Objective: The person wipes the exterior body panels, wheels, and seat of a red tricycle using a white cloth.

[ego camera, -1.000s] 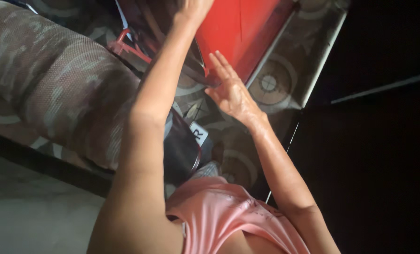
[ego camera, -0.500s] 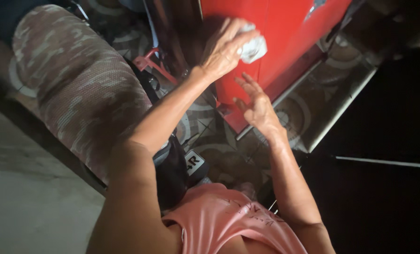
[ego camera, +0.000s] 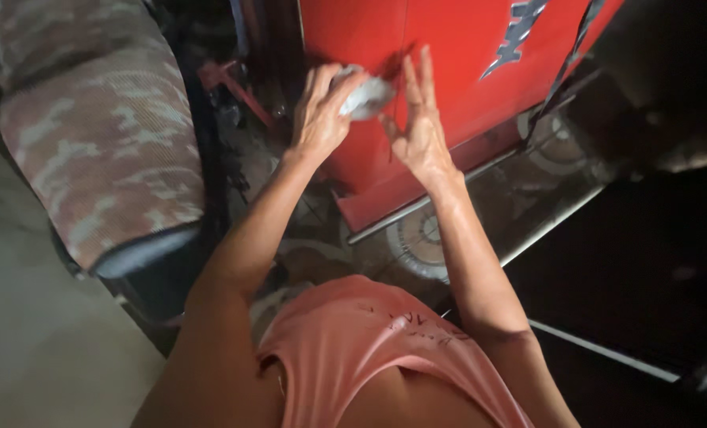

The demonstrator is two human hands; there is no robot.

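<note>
My left hand (ego camera: 319, 111) grips a crumpled white cloth (ego camera: 365, 97) and presses it against a red painted metal panel (ego camera: 464, 55). My right hand (ego camera: 418, 127) lies flat against the same panel, fingers spread and pointing up, just right of the cloth. The panel bears a silver jagged emblem (ego camera: 516, 36) at its upper right.
A seat in camouflage fabric (ego camera: 92, 143) stands to the left. A red metal bracket (ego camera: 227, 83) sits between seat and panel. The floor mat (ego camera: 425, 238) has circular patterns, edged by a metal strip (ego camera: 441, 198). The right side is dark. A pink shirt (ego camera: 369, 349) fills the bottom.
The view has shifted so the panel fills the top. My left hand with the cloth moved down-left on the panel, and my right hand rose to lie flat against it.
</note>
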